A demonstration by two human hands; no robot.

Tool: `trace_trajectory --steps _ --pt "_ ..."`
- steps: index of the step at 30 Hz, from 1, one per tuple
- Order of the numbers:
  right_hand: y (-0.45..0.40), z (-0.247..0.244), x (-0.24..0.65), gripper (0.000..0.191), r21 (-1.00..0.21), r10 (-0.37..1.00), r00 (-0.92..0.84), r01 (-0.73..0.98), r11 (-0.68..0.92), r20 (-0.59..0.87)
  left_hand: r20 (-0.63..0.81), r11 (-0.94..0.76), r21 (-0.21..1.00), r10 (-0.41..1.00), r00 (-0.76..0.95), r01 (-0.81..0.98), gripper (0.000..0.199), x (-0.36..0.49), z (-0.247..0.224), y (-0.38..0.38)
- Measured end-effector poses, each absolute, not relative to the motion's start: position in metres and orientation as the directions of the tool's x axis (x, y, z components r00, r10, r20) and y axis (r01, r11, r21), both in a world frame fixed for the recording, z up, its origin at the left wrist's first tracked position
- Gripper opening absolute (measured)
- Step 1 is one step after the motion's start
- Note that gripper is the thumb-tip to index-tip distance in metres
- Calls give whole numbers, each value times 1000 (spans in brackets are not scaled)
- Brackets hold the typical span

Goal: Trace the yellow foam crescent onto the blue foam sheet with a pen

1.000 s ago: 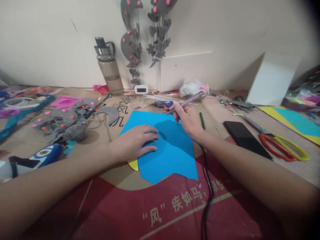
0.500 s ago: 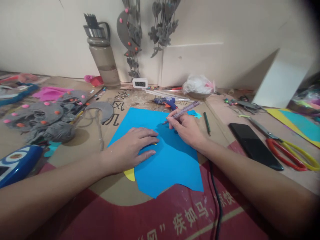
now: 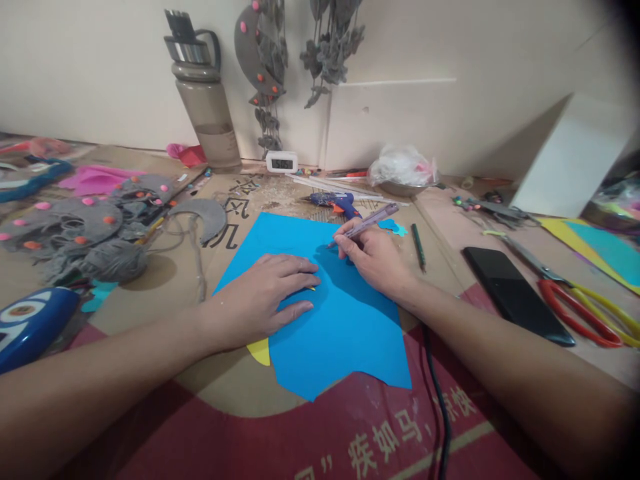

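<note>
A blue sheet [image 3: 340, 340] with a cut, uneven lower edge lies on the cardboard. My left hand [image 3: 270, 290] rests flat on its left part, fingers spread and pointing right. Bits of yellow paper [image 3: 260, 351] show beside the sheet's left edge and near my left fingertips; the rest is hidden. In my right hand [image 3: 373, 257] is a purple pen [image 3: 375, 219], pinched between the fingers, its tip down at the upper middle of the blue sheet.
Beyond the sheet are a blue glue gun [image 3: 335, 201], a clock [image 3: 281, 162] and a bottle [image 3: 210, 120]. Grey felt pieces [image 3: 85, 223] lie left. A green pencil [image 3: 419, 248], phone [image 3: 515, 293] and scissors [image 3: 575, 310] are right; a black cable [image 3: 439, 393] runs near my right forearm.
The camera view has shifted slightly. Both hands keep nearly the same places on the blue sheet, and the pen stays in my right hand.
</note>
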State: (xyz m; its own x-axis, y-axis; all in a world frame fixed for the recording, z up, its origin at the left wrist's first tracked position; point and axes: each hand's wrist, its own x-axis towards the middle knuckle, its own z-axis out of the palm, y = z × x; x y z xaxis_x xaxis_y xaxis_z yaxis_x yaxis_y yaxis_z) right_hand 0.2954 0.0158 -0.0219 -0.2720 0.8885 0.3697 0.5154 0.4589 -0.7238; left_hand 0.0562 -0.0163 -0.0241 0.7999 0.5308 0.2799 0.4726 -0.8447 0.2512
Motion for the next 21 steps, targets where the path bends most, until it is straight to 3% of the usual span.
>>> trace_trajectory --steps 21 --pt "18 -24 295 32 -675 879 -304 564 476 366 298 -848 255 526 796 465 31 56 -26 -16"
